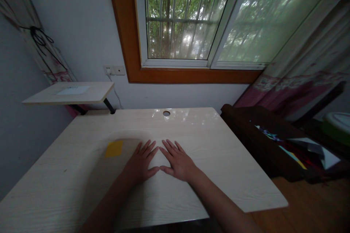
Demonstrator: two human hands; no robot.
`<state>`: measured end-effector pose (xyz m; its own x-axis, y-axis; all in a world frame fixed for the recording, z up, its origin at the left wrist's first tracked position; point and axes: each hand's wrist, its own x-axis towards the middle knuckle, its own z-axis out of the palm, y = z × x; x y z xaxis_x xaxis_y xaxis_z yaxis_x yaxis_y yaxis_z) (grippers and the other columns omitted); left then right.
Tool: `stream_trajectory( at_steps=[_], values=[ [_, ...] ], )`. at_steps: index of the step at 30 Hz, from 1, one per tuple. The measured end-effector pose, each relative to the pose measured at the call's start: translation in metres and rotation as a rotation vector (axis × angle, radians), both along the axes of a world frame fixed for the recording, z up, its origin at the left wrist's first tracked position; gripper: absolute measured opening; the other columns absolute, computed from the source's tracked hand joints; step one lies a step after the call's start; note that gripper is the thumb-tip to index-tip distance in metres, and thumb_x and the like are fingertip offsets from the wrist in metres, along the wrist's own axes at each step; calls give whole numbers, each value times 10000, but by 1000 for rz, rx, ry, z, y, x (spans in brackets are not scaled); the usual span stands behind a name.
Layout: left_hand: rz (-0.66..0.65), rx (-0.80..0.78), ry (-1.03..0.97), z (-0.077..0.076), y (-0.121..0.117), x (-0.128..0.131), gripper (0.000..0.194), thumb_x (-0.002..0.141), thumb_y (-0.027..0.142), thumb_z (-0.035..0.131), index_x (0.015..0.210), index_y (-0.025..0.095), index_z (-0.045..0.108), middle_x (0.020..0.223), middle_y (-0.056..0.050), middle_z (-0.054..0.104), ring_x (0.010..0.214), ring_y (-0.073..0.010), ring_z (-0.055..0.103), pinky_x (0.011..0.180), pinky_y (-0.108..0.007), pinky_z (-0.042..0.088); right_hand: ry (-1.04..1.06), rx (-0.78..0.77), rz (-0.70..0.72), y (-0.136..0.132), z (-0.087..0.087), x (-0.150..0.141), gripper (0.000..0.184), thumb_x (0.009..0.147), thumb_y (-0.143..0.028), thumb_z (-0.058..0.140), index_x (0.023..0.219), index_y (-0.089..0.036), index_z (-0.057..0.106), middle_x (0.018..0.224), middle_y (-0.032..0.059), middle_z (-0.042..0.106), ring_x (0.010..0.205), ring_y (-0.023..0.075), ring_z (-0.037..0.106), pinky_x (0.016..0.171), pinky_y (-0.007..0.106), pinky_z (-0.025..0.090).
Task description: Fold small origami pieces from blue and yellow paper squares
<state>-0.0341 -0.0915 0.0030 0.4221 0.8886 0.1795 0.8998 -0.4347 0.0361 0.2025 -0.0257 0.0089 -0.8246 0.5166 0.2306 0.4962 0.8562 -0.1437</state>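
Observation:
Flat on the pale wood-grain desk (235, 174) lies my left hand (140, 162), palm down with its fingers spread. My right hand (177, 162) rests beside it in the same way, also open. The two thumbs and forefingers meet or nearly meet at their tips, framing a small patch of desktop. Neither hand holds anything. A yellow square of paper (114, 148) sits on the desk to the left of my left hand, apart from it.
A raised shelf (95, 93) on black legs carries a white sheet (73, 90) at the back left. A cable hole (166, 113) opens near the desk's rear edge. Dark wooden furniture (246, 131) holding papers stands at the right. A window (183, 18) is behind.

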Motion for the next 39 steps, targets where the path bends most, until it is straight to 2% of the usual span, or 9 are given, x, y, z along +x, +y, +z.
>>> stream_trajectory(
  at_steps=[21, 39],
  values=[
    [1, -2, -3, 0, 0, 0, 719, 911, 583, 432, 1514, 236, 250, 1593, -84, 208, 1472, -289, 140, 1178, -539, 125, 15, 14, 2, 1, -4, 0, 767, 897, -593, 507, 1517, -219, 255, 1586, 120, 176, 1465, 294, 147, 1169, 557, 165],
    [-6, 10, -20, 0, 0, 0, 723, 904, 587, 447, 1508, 232, 268, 1587, -96, 226, 1465, -301, 163, 1170, -544, 135, 21, 5, 8, 0, 1, 1, 751, 907, -598, 489, 1512, -211, 268, 1577, 131, 203, 1461, 297, 164, 1165, 559, 176]
  ],
)
